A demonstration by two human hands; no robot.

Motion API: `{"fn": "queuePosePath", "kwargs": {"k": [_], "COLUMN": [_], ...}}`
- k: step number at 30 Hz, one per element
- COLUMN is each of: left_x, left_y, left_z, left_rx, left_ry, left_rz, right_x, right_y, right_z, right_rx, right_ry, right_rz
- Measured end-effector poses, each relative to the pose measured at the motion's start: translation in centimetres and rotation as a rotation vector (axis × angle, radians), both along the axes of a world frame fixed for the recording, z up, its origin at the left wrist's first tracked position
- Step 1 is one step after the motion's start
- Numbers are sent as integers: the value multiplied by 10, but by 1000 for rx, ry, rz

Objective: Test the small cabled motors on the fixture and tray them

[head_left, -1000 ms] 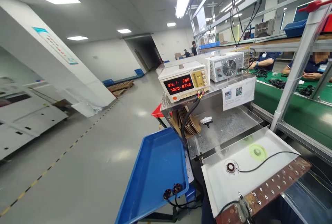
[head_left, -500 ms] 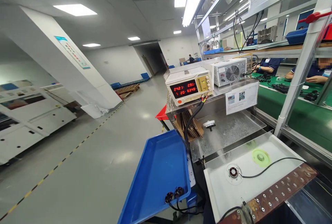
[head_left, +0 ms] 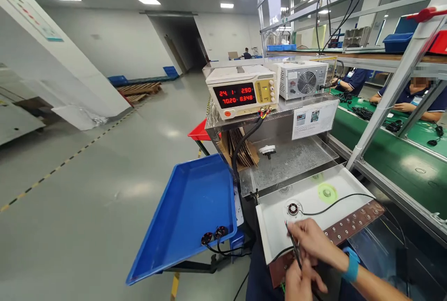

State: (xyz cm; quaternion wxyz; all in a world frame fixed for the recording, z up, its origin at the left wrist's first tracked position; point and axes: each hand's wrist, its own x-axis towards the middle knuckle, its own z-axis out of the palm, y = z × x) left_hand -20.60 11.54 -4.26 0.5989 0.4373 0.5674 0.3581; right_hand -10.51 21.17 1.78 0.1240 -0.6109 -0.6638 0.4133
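Note:
My right hand (head_left: 310, 239), with a teal band on its wrist, pinches a black cable (head_left: 293, 240) close to its upper end, where thin wire tips show. Lower down, at the bottom of the view, the fingers of my left hand (head_left: 301, 281) close round the same cable. Both hands are over the near edge of a white tray (head_left: 267, 240). In that tray, just beyond the cable tip, sits a small round motor (head_left: 293, 209) with a black lead running right. A yellow-green ring (head_left: 327, 193) lies behind it.
A brown terminal strip (head_left: 356, 222) runs along the white tray's front. To the left is a blue tray (head_left: 195, 203) with two motors (head_left: 213, 234). A lit power supply (head_left: 240, 94) stands on the metal shelf. Co-workers sit at a green bench (head_left: 377, 145).
Both my hands have come into view and hold the black cable. The camera has turned, so the trays and power supply appear further left and higher.

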Motion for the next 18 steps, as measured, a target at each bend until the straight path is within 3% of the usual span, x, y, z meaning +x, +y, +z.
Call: {"fn": "queuePosePath", "kwargs": {"k": [3, 6, 9, 11, 14, 16, 18], "left_x": [5, 4, 3, 3, 3, 4, 7], "left_y": [55, 101, 126, 132, 126, 114, 95], "left_z": [2, 5, 1, -4, -4, 7, 27], "left_rx": [100, 115, 62, 41, 8, 14, 12], "left_ry": [198, 476, 523, 522, 448, 354, 141], "left_rz": [20, -55, -123, -141, -103, -49, 16], "right_x": [14, 17, 13, 13, 31, 52, 70], "right_y": [49, 76, 83, 81, 75, 72, 73], "right_z": [-17, -38, -54, -54, -27, 11, 60], "right_rx": [186, 203, 217, 263, 355, 504, 778], "right_ry": [-224, -327, -362, -350, -326, -264, -127], "right_rz": [-23, 26, 87, 111, 105, 44, -61]}}
